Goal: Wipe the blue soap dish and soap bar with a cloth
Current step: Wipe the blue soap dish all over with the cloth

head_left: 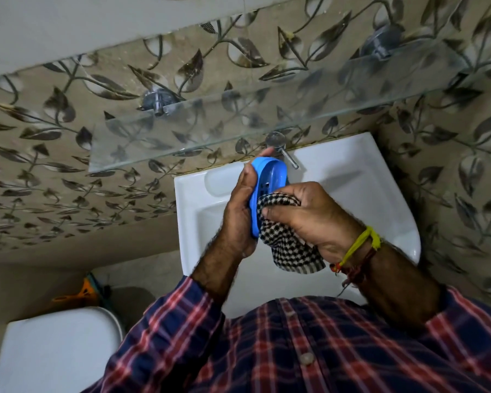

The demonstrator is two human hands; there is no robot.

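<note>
Above the white ceramic wash basin (pixel 352 177), near frame centre: oval blue plastic soap dish (pixel 270 180) held up on edge, tilted, long axis running from 12 toward 6 o'clock, slotted inner face turned toward 3 o'clock. Left hand (pixel 240 211) at the dish's 9 o'clock side, grip closed around the dish's back and rim, fingertips curling over the top end at 12 o'clock. Right hand (pixel 304 214) at the dish's 4 o'clock, grip closed on a bunched black-and-white checked cloth (pixel 287 239), thumb laid across the fabric. Cloth pressed against the lower half of the dish's inner face, loose end hanging toward 6 o'clock below the right palm. Yellow and red threads (pixel 360 251) tied round the right wrist; red-and-navy plaid sleeves (pixel 182 321) on both forearms. Chrome tap (pixel 281 146) just beyond the dish at 12 o'clock, on the basin's back edge. Clear glass shelf (pixel 182 134) on chrome brackets across the leaf-patterned wall tiles (pixel 54 165), from 10 to 2 o'clock. White toilet cistern lid (pixel 54 350) at 7 o'clock, well apart from the basin. Soap bar not visible.
</note>
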